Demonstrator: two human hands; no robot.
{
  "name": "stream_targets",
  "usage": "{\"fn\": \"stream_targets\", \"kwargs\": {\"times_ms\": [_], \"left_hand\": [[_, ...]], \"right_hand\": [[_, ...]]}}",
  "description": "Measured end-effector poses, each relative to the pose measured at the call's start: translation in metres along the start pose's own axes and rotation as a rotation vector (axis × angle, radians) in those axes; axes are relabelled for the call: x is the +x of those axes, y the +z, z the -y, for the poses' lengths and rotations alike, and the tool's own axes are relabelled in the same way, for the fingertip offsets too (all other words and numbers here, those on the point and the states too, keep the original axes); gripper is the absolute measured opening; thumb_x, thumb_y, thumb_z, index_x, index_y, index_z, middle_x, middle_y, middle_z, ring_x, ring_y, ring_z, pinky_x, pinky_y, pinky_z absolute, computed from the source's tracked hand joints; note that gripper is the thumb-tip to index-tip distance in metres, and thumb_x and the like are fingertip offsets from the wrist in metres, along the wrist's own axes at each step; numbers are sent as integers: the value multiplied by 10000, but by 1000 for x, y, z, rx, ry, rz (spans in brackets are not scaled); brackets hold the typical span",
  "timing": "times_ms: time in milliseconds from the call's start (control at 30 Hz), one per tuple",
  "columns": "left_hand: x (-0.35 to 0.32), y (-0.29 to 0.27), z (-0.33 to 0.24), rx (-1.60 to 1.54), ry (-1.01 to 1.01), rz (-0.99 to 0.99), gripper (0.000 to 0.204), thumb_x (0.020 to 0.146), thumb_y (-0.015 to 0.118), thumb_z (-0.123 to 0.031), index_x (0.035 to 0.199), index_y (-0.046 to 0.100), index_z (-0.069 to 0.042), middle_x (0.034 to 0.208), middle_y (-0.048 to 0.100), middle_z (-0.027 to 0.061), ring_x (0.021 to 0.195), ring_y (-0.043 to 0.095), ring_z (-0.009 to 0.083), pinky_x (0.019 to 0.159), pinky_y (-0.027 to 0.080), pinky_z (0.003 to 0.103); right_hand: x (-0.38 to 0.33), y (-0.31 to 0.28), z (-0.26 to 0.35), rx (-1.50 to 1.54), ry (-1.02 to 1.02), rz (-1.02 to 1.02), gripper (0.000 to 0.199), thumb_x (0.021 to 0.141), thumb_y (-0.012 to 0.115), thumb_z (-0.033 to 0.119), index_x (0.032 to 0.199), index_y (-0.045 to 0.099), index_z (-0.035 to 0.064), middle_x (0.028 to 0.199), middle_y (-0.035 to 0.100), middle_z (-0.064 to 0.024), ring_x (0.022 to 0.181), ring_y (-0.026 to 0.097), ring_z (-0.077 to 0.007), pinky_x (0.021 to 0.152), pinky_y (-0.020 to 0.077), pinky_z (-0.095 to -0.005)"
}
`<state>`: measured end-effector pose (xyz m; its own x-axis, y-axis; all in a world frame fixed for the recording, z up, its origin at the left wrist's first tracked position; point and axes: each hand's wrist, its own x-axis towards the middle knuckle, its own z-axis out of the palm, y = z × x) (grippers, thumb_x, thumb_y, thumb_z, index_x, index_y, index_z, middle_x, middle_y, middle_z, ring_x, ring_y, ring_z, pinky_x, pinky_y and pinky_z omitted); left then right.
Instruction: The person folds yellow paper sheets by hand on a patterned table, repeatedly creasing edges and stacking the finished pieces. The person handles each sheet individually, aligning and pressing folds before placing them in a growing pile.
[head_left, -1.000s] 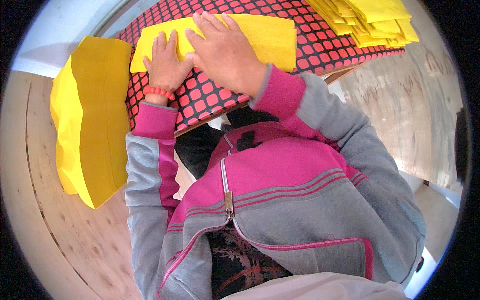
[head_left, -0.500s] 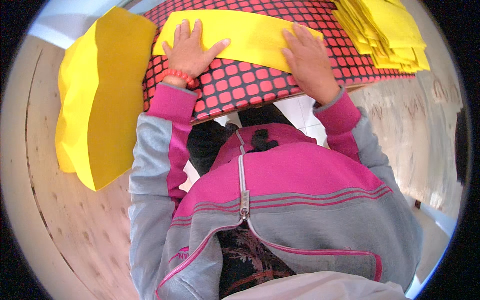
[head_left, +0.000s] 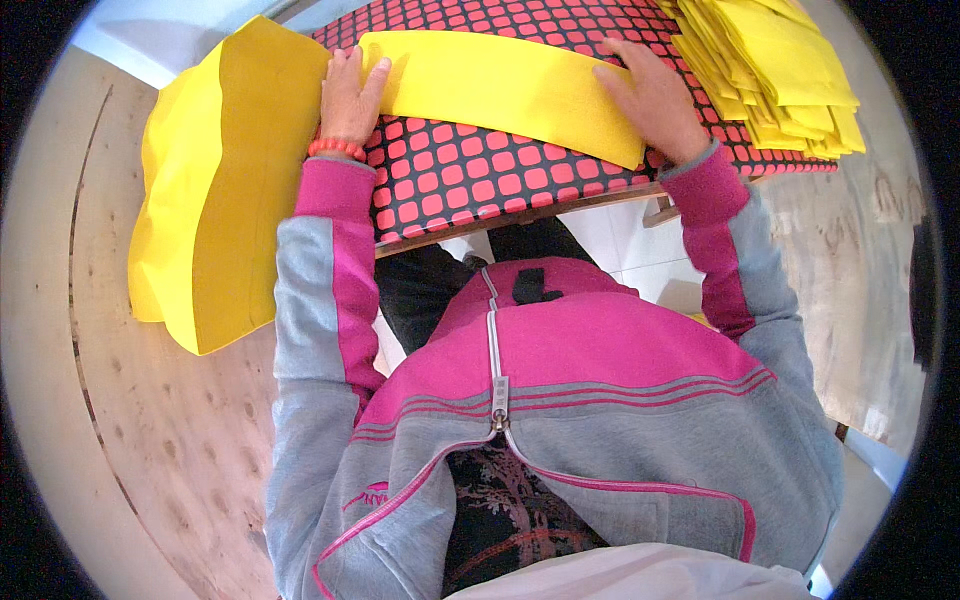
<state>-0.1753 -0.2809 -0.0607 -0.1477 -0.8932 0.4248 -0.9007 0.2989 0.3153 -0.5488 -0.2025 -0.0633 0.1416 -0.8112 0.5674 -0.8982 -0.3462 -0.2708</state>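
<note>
A long yellow strip of felt-like cloth (head_left: 500,85) lies flat across a red-and-black patterned table cover (head_left: 455,180). At its left end is my left hand (head_left: 348,105), thumb spread away from the fingers and resting by the strip's edge. My right hand (head_left: 660,105) is at the opposite end, with its fingers stretched and apart over the strip's right edge. Neither hand is closed around the cloth. A red bead bracelet (head_left: 338,148) circles my left wrist.
Left of the table cover, a large yellow stack of wavy-edged sheets (head_left: 225,190) stands on a wooden board (head_left: 150,420). Several folded yellow cloths (head_left: 785,75) are piled at the far right, partly on the patterned cover. Another wooden surface (head_left: 820,270) extends on the right.
My left hand has slid leftward to the strip's end, and my right hand has moved right to its edge. The strip has shifted slightly right and its right end sits lower.
</note>
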Motion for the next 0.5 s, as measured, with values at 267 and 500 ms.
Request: {"fn": "stream_targets", "kwargs": {"times_ms": [267, 500], "left_hand": [[-158, -62, -122, -1453, -363, 875, 550, 1053, 440, -420, 1346, 563, 29, 1331, 630, 184, 1248, 599, 273, 1071, 455, 403], [-191, -33, -128, -1756, -851, 896, 703, 1059, 337, -565, 1466, 444, -2, 1430, 565, 172, 1320, 556, 275, 1114, 417, 432]], "right_hand": [[-38, -34, 17, 344, 4, 123, 353, 930, 677, 251, 1191, 616, 21, 1003, 706, -147, 920, 718, -265, 783, 560, -369], [-89, -70, 71, 1014, 404, 381, 350, 989, 642, 187, 1261, 574, -22, 1002, 699, -72, 918, 689, -137, 763, 543, -264]]}}
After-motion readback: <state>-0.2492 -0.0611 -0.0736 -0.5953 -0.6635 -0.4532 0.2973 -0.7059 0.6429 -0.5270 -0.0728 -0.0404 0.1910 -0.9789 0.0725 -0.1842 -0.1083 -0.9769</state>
